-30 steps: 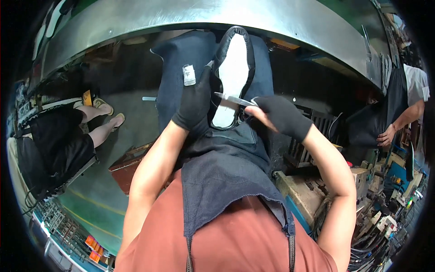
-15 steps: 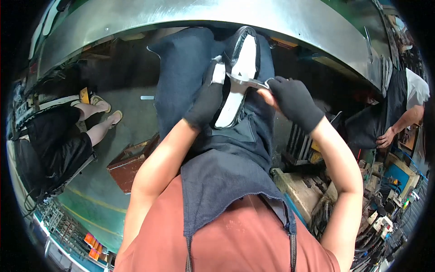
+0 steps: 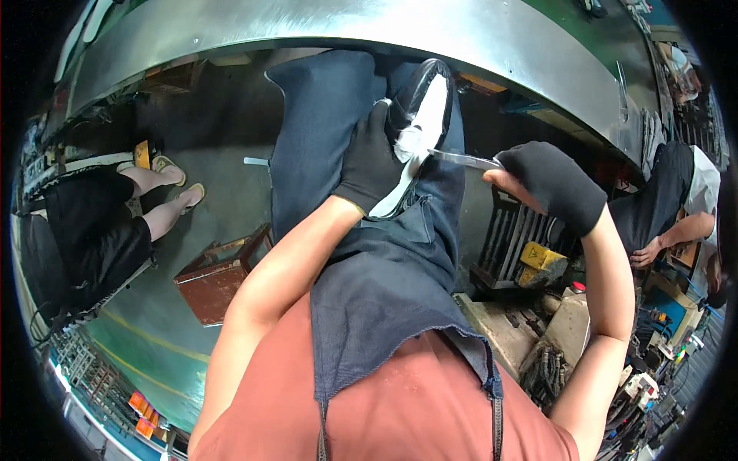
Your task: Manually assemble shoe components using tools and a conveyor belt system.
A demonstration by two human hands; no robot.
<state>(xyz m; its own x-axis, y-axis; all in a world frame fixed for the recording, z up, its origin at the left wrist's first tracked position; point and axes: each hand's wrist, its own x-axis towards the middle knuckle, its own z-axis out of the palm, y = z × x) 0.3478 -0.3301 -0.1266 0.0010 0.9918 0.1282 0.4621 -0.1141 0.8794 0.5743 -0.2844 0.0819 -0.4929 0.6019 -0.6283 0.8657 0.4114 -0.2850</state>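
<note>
A black shoe upper (image 3: 412,98) with a white sole-side surface (image 3: 436,107) lies across my lap, toe pointing away. My left hand (image 3: 370,157), in a black glove, is closed round the shoe's left side. Its thumb, wrapped in white (image 3: 411,143), presses onto the white surface. My right hand (image 3: 552,183), gloved in black with a bare thumb showing, grips a slim metal hand tool (image 3: 465,160). The tool's tip reaches the shoe's right edge, close to my left thumb. Its exact kind is hard to make out.
A curved metal bench edge (image 3: 369,27) runs beyond my knees. On the floor at left stands a brown box (image 3: 215,284); a person's legs (image 3: 154,192) are farther left. At right are a yellow pedal-like piece (image 3: 540,261), machinery (image 3: 507,326) and another person's hand (image 3: 647,252).
My right hand has moved right and nearer me, drawing the tool toward the shoe's right edge. My left thumb has moved from beside the shoe onto its white surface.
</note>
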